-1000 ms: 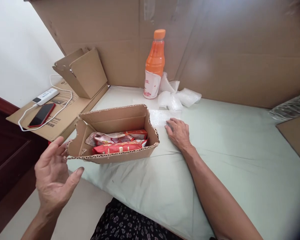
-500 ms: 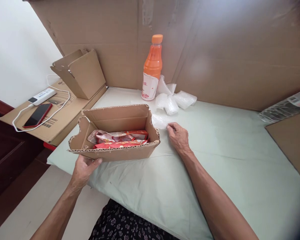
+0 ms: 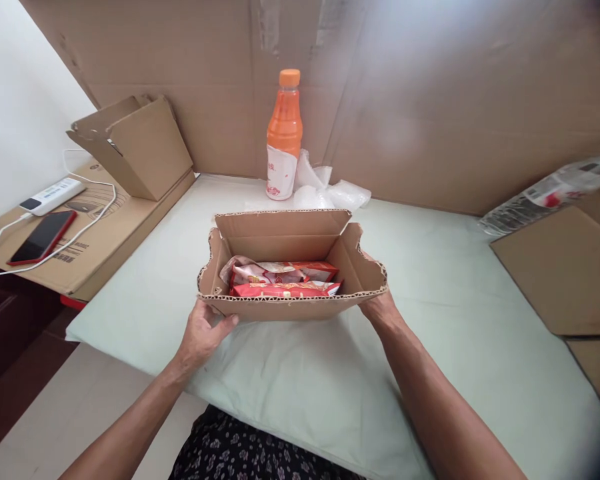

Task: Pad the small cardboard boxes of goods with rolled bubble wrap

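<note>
Far left, a red phone (image 3: 41, 237) and a white power bank (image 3: 50, 195) lie on a flat cardboard sheet (image 3: 105, 227), joined by a white cable. Just behind them a folded cardboard piece (image 3: 137, 147) stands tilted against the big cardboard wall (image 3: 430, 100).

Coming inward, the left hand (image 3: 203, 333) grips the near left corner of the open cardboard box (image 3: 290, 308); the thumb lies across the front wall and the fingers curl under the base, so it is closed on the box. The box sits on the pale green cloth-covered table (image 3: 455, 333), directly ahead of the person, its long axis running left to right, squarely between the two hands. Each hand has its own end, and neither looks nearer than the other.

Inside the box lie red snack packets (image 3: 283, 279), stacked flat along the same long axis and filling the floor of the box; the back flap stands up and the side walls have torn, wavy edges.

Behind the box, an orange drink bottle (image 3: 283, 137) stands upright against the wall, with crumpled bubble wrap (image 3: 330, 193) just beside it on the right.

The right hand (image 3: 380, 308) is at the near right corner, mostly hidden under the box wall; it appears to hold that end, though the fingers cannot be seen.

Far right, a plastic-wrapped package (image 3: 550, 193) rests on another cardboard slab (image 3: 560, 273).
</note>
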Available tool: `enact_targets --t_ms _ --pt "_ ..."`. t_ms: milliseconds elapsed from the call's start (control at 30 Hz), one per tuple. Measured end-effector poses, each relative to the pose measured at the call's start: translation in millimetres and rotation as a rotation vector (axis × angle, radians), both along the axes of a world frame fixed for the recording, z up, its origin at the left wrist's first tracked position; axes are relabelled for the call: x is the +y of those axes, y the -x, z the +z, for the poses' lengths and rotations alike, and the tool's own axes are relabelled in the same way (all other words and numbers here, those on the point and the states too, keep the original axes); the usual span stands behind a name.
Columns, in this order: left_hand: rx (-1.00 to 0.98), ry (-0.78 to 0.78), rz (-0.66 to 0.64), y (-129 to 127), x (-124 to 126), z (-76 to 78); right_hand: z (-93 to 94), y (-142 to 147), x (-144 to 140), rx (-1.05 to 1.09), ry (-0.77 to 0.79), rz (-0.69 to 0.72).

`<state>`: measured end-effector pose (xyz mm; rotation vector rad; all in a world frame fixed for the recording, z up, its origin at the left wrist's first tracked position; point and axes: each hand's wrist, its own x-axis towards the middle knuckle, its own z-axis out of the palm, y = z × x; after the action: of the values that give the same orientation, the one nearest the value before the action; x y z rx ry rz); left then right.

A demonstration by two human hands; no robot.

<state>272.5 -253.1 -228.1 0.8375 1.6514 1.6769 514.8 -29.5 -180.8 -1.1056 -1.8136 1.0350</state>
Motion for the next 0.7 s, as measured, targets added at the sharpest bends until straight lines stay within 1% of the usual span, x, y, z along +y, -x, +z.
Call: enact_targets --t_ms 100,200,333,467,567,633,700 --pt "0.005 -0.033 -0.054 -9.0 15.2 -0.1 -3.4 -18.1 5.6 0.031 0.070 -0.030" --pt "0.025 -0.090 -0.118 -20.4 34.6 4.2 -5.9 -31.2 16.8 0.074 0.048 -0.072" --pt "0.049 -0.132 -0.190 -28.2 59.9 13.7 -6.7 -36.0 34.9 0.162 0.036 -0.101" --pt "0.009 -0.116 -0.240 -26.3 75.2 20.2 -5.3 -38.7 46.8 0.082 0.007 -0.208" --pt "0.019 -0.049 -0.212 -26.2 75.3 17.7 0.6 -55.5 40.9 0.004 -0.006 -0.207" --pt "0.055 -0.020 -0.161 -27.9 70.1 13.3 6.2 -75.9 27.8 -0.047 0.006 -0.178" --pt "0.125 -0.007 -0.083 -31.0 62.1 9.1 10.1 -99.8 9.3 -0.157 0.080 -0.111"
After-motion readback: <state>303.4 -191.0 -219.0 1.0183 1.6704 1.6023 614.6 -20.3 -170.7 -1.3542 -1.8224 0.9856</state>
